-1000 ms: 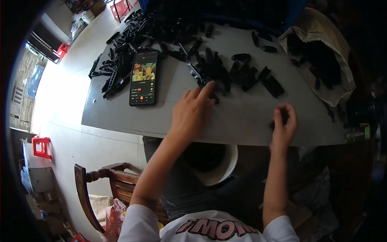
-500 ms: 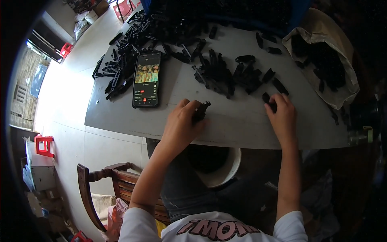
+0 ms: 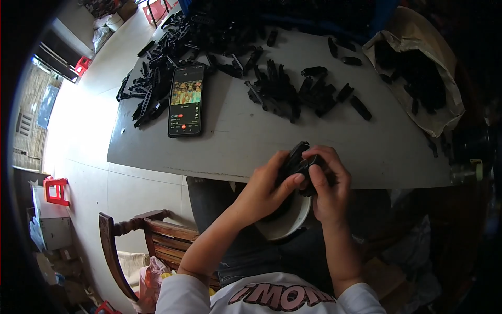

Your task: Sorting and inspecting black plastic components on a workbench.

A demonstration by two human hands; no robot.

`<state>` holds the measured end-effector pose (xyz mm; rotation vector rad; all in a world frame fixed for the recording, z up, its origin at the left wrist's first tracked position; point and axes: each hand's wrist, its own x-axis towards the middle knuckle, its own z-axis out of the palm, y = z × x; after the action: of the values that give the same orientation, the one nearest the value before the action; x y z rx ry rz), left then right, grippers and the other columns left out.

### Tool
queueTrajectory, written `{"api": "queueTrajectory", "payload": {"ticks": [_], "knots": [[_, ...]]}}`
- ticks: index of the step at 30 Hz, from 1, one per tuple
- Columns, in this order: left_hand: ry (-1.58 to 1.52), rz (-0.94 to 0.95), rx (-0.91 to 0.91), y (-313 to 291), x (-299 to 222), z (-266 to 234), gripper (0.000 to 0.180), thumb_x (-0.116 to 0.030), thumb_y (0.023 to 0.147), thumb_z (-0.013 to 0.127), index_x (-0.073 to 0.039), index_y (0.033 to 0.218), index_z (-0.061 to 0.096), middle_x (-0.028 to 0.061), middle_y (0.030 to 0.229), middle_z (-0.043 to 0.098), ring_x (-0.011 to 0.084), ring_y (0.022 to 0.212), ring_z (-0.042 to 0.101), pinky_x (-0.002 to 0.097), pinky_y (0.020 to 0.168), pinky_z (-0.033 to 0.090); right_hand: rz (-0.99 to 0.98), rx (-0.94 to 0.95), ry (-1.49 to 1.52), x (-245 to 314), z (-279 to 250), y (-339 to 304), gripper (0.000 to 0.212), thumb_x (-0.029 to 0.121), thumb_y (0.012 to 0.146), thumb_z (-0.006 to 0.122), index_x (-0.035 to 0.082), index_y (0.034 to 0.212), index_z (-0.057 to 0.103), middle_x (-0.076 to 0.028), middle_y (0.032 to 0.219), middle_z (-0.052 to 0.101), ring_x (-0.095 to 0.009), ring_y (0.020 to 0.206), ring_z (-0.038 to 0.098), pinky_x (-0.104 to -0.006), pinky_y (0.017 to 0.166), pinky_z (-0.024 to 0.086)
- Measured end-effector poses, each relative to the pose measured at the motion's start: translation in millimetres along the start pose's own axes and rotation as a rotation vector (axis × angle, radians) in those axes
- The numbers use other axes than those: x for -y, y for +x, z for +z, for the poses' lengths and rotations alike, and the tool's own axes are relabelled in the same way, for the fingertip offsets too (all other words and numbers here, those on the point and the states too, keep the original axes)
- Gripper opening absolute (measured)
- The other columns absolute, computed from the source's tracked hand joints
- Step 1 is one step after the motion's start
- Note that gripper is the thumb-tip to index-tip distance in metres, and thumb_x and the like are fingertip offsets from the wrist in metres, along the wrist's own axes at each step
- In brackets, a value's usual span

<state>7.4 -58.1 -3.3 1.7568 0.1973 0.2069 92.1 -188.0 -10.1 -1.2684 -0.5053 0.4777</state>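
Note:
Close together at the table's near edge, both my hands are closed on black plastic parts. My left hand (image 3: 266, 186) grips a long black plastic part (image 3: 297, 155) that sticks up past its fingers. Pinched between thumb and fingers of my right hand (image 3: 330, 180) is a shorter black plastic piece (image 3: 312, 163), touching the part in the left. The palms and fingers hide much of both pieces. Beyond my hands lie a small heap of black parts (image 3: 274, 91), a second cluster (image 3: 317, 95) to its right, and a single piece (image 3: 361, 108).
A phone (image 3: 185, 102) with a lit screen lies on the grey table (image 3: 225, 141) at left, beside a large pile of black parts (image 3: 151, 78). At right stands an open paper bag (image 3: 444, 57) of parts. Below the edge is a white bucket (image 3: 302, 217); a wooden chair (image 3: 157, 235) stands left.
My right hand has come left and nearer with the piece it took from the right side. My left hand has moved right, and the two now meet at the table edge.

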Motion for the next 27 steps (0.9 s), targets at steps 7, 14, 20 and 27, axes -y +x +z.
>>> {"api": "queueTrajectory", "payload": {"ticks": [7,14,20,27], "knots": [[-0.094,-0.060,0.143,-7,-2,2,0.042,-0.011,0.088,0.053,0.005,0.123,0.036,0.0170,0.078,0.060,0.0258,0.072,0.063,0.0328,0.065,0.047,0.021,-0.029,-0.121,11,2,-8,0.065,0.028,0.076,0.072,-0.001,0.127,0.044,-0.014,0.126,0.050,-0.006,0.064,0.053,-0.0177,0.053,0.041],[-0.120,-0.170,0.277,-9,1,6,0.044,-0.011,0.092,0.049,0.003,0.130,0.032,0.0110,0.088,0.059,0.0161,0.077,0.058,0.0284,0.072,0.046,0.310,0.105,0.121,6,-13,-5,0.073,0.026,0.069,0.077,-0.005,0.126,0.043,-0.017,0.121,0.055,-0.006,0.064,0.055,-0.0165,0.048,0.041],[-0.063,0.053,0.160,-12,14,13,0.043,-0.010,0.090,0.050,0.003,0.128,0.033,0.0149,0.093,0.060,0.0220,0.085,0.059,0.0319,0.078,0.045,0.298,0.116,0.117,3,-14,-6,0.071,0.026,0.069,0.078,-0.003,0.124,0.045,-0.017,0.119,0.056,-0.006,0.064,0.055,-0.0160,0.048,0.040],[-0.088,-0.001,0.223,-11,6,10,0.046,-0.011,0.090,0.051,0.003,0.129,0.032,0.0145,0.096,0.059,0.0193,0.087,0.058,0.0302,0.077,0.045,0.277,0.134,0.200,-2,-16,-7,0.069,0.031,0.067,0.080,-0.002,0.118,0.048,-0.020,0.118,0.056,-0.011,0.079,0.058,-0.0166,0.052,0.042]]}}
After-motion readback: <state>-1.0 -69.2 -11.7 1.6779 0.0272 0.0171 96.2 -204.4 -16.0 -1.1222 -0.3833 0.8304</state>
